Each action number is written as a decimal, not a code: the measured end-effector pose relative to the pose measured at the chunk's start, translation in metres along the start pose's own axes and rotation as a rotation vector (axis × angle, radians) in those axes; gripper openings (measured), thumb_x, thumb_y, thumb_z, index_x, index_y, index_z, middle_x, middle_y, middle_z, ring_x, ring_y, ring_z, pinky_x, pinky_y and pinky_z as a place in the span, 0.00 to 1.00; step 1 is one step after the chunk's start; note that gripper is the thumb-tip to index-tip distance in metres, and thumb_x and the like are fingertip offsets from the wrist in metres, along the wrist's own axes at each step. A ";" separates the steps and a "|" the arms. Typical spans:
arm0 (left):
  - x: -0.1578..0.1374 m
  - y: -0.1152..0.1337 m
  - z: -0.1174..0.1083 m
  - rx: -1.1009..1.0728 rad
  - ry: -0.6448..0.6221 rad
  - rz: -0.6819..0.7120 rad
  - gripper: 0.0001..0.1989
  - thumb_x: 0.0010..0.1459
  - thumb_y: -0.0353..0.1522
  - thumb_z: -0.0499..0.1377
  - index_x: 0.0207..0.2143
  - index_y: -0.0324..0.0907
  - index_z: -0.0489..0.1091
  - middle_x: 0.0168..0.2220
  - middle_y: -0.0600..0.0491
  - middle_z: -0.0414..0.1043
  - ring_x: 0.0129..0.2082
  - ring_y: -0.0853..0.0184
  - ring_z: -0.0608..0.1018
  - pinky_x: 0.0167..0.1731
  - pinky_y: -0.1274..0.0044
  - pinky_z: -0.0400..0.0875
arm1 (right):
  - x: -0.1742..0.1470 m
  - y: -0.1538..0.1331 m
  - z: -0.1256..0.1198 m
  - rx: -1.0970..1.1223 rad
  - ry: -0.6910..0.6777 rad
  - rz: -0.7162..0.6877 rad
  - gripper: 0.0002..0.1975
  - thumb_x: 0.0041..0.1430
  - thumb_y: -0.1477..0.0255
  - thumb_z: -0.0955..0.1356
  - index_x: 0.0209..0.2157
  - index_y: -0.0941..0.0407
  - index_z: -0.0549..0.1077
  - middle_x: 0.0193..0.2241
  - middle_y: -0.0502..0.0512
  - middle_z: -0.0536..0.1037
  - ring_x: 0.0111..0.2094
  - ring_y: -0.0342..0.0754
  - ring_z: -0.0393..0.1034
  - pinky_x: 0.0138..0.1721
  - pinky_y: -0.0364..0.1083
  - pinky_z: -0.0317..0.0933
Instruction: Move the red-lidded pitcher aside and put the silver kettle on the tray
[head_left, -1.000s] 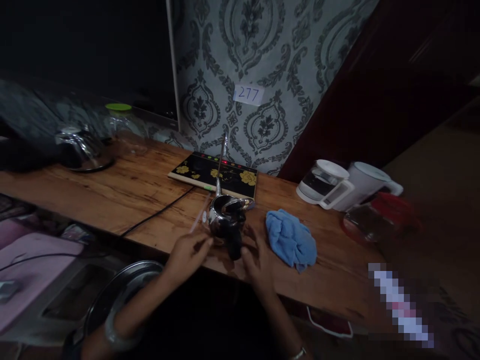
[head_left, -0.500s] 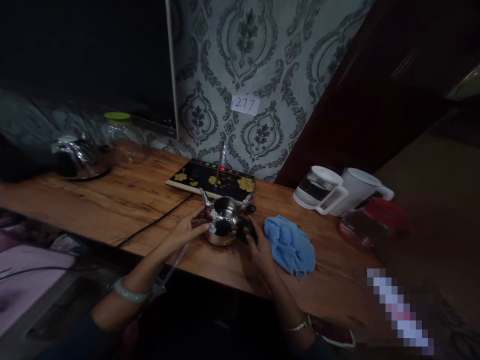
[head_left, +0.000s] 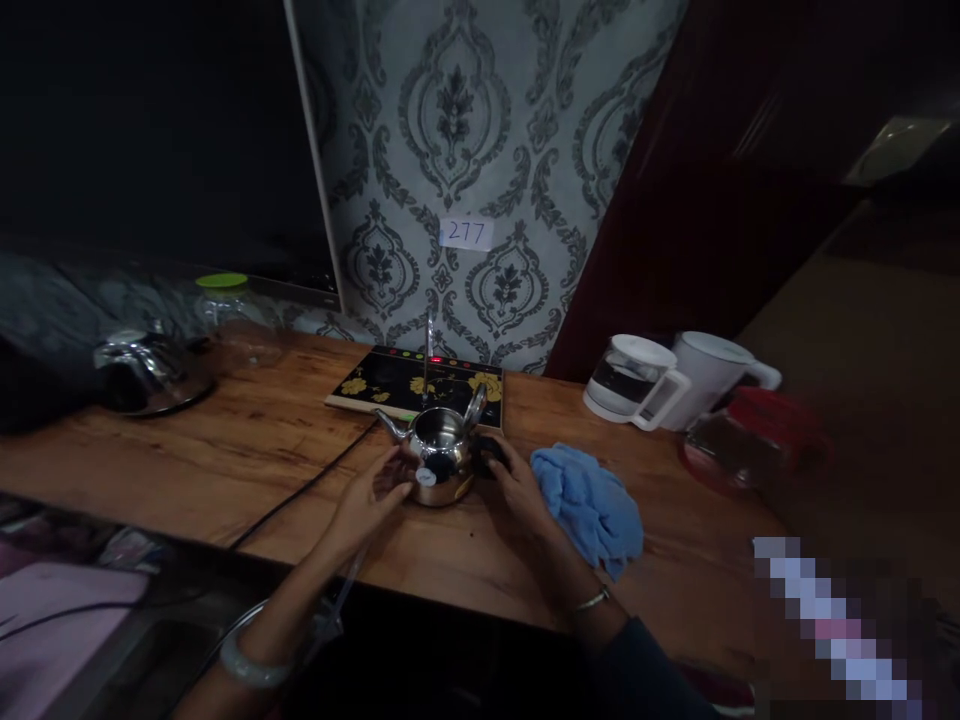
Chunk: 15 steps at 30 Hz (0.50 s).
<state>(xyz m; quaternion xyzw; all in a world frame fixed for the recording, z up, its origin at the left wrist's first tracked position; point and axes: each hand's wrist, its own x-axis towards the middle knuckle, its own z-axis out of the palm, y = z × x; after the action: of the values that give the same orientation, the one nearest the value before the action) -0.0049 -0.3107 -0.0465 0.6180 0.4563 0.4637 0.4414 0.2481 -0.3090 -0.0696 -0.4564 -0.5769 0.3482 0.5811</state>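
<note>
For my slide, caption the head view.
Both hands, left and right, steady a small steel kettle on a wooden counter.

Pixelated patch (head_left: pixel 836 625) at 4 o'clock: contents unreadable; dark kettle (head_left: pixel 146 372) at 9 o'clock: blurred, detail lost

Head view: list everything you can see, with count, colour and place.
small kettle: 1, shiny steel, lid off, table centre
induction plate: 1, black with gold flowers, behind small kettle
cloth: 1, blue, right of small kettle
jugs: 2, white, far right
red-lidded pot: 1, beside jugs
large kettle: 1, steel, far left
jar: 1, clear, green lid, back left
table: 1, brown wood
left hand: on small kettle's side
right hand: at its black handle
</note>
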 end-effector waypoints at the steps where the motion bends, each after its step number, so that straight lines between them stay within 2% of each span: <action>1: -0.001 0.001 -0.001 0.014 -0.004 0.008 0.32 0.46 0.42 0.65 0.53 0.40 0.69 0.49 0.44 0.77 0.48 0.55 0.79 0.50 0.62 0.74 | 0.001 0.001 0.001 0.000 0.008 -0.008 0.18 0.58 0.65 0.66 0.50 0.52 0.75 0.49 0.53 0.78 0.52 0.51 0.71 0.56 0.51 0.62; 5: 0.001 0.008 -0.013 0.121 0.016 0.053 0.24 0.49 0.45 0.63 0.46 0.42 0.75 0.46 0.45 0.79 0.43 0.54 0.81 0.46 0.62 0.76 | -0.001 0.005 0.008 -0.012 0.069 -0.034 0.17 0.60 0.65 0.65 0.49 0.53 0.74 0.47 0.54 0.79 0.50 0.51 0.72 0.54 0.52 0.64; 9: 0.016 0.013 -0.044 0.250 0.165 0.106 0.20 0.53 0.47 0.59 0.37 0.42 0.78 0.39 0.46 0.82 0.41 0.54 0.81 0.45 0.64 0.76 | -0.015 0.014 0.018 -0.058 0.219 0.012 0.18 0.61 0.64 0.65 0.50 0.55 0.72 0.48 0.58 0.78 0.50 0.53 0.72 0.53 0.54 0.64; 12: 0.047 0.016 -0.069 0.330 0.282 0.185 0.21 0.56 0.47 0.55 0.37 0.41 0.78 0.38 0.46 0.82 0.40 0.56 0.81 0.44 0.66 0.75 | -0.021 0.014 0.023 -0.104 0.259 0.027 0.19 0.62 0.62 0.64 0.51 0.55 0.70 0.49 0.59 0.77 0.52 0.54 0.70 0.55 0.55 0.61; 14: 0.077 0.018 -0.079 0.432 0.301 0.249 0.20 0.58 0.43 0.52 0.41 0.41 0.78 0.40 0.46 0.81 0.41 0.57 0.80 0.44 0.68 0.74 | -0.022 0.011 0.025 -0.129 0.257 0.028 0.19 0.63 0.60 0.63 0.51 0.55 0.70 0.49 0.59 0.77 0.52 0.54 0.70 0.56 0.55 0.61; 15: 0.094 0.020 -0.082 0.507 0.264 0.263 0.20 0.58 0.40 0.51 0.43 0.41 0.78 0.40 0.46 0.81 0.41 0.58 0.80 0.43 0.69 0.74 | -0.022 0.010 0.026 -0.134 0.254 0.030 0.19 0.64 0.59 0.62 0.51 0.55 0.71 0.49 0.58 0.77 0.53 0.53 0.70 0.56 0.55 0.61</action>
<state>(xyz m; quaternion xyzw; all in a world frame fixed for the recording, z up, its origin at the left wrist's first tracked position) -0.0670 -0.2128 0.0041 0.6966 0.5267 0.4647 0.1462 0.2218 -0.3224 -0.0882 -0.5432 -0.5139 0.2569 0.6123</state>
